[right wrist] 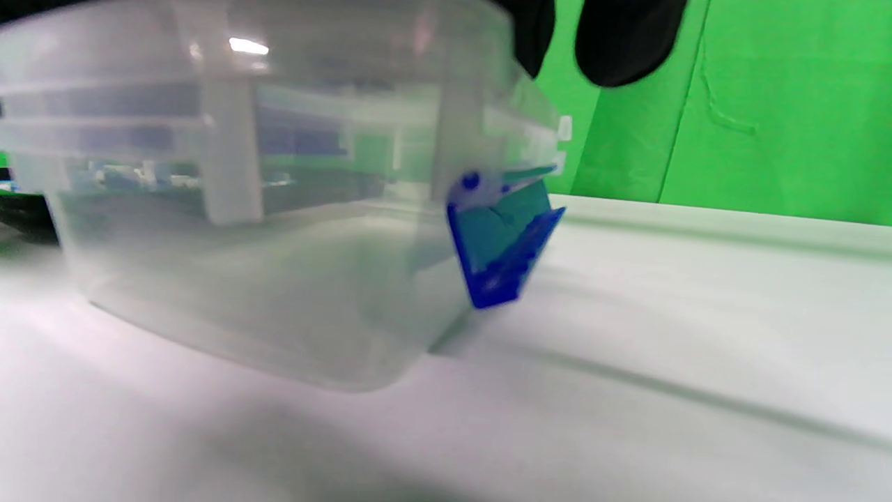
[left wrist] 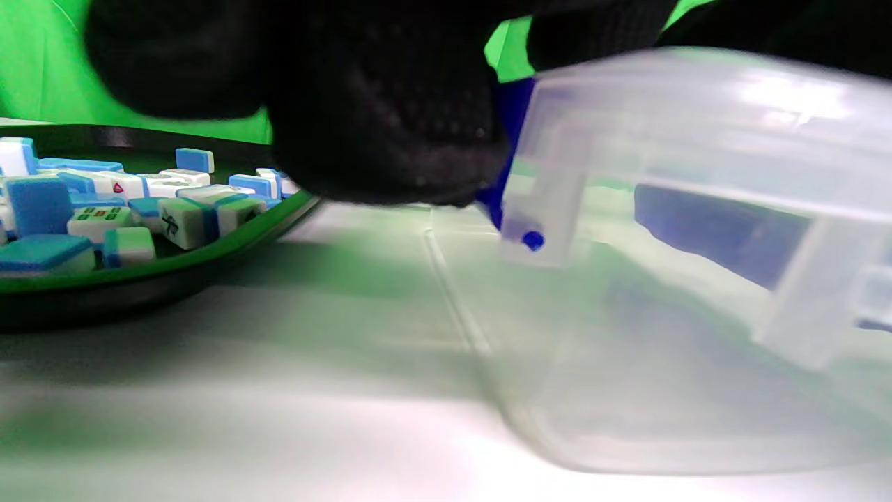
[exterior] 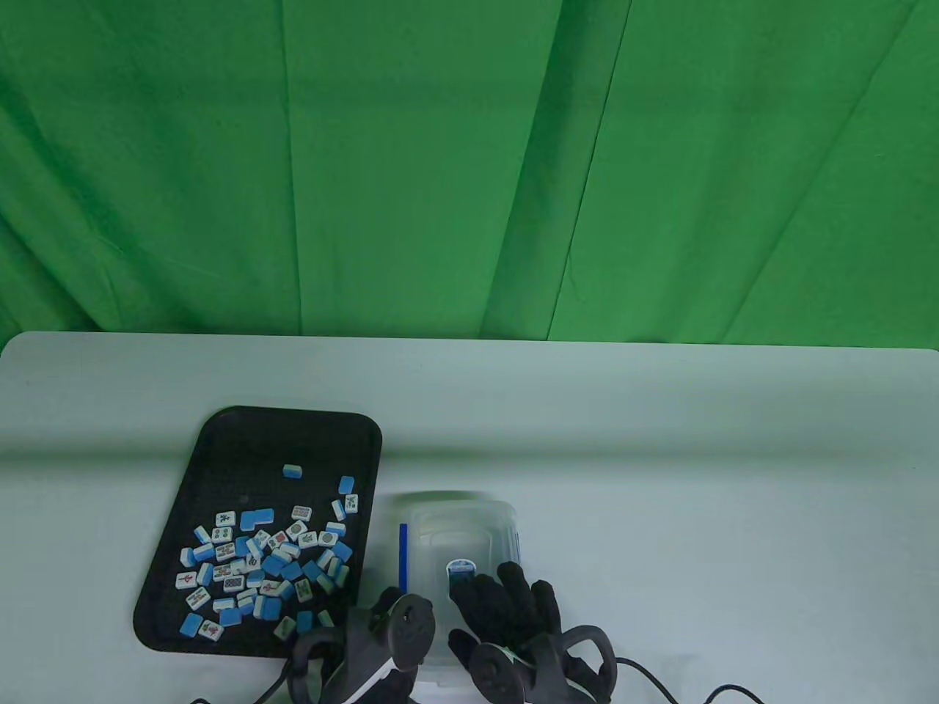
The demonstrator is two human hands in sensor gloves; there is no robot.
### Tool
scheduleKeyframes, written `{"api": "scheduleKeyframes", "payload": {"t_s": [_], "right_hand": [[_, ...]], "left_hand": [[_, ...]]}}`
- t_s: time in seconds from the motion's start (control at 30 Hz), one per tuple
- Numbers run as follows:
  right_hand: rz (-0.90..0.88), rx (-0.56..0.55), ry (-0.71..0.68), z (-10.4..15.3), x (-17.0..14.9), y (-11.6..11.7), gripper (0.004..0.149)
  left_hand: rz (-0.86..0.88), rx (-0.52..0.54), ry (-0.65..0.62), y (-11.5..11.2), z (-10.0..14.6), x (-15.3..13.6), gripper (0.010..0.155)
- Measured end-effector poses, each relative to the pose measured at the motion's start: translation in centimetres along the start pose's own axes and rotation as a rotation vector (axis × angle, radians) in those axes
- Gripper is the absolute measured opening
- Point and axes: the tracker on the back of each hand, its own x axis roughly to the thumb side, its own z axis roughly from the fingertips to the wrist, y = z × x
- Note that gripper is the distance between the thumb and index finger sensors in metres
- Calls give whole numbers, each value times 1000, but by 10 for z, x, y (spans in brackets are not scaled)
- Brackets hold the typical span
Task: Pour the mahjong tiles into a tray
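Observation:
A black tray [exterior: 220, 440] at the table's left holds many blue-and-white mahjong tiles [exterior: 264, 557], mostly in its near half; they also show in the left wrist view [left wrist: 104, 209]. A clear plastic box [exterior: 458, 524] with blue latches [right wrist: 502, 244] stands just right of the tray and looks empty. My right hand [exterior: 506, 594] lies on the box's top with its fingers spread. My left hand [exterior: 392, 612] is at the box's near left side, and its fingers [left wrist: 390, 125] grip the rim by the left blue latch.
The white table [exterior: 697, 455] stretches to the right and behind the box. A green cloth [exterior: 469, 161] hangs behind the table. Cables [exterior: 660, 671] trail off the near edge by my right hand.

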Motion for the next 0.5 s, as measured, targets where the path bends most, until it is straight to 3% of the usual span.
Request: {"api": "scheduleKeyframes", "payload": {"t_s": [0.4,0.5], "right_hand": [[8,5,-9,0,-2,-1,64],[-67,-20,14,2,-13,-5,62]], "left_hand": [[46,-2,13,-1,2,-8,64],[24,92,23,7,7,-11,71]]}}
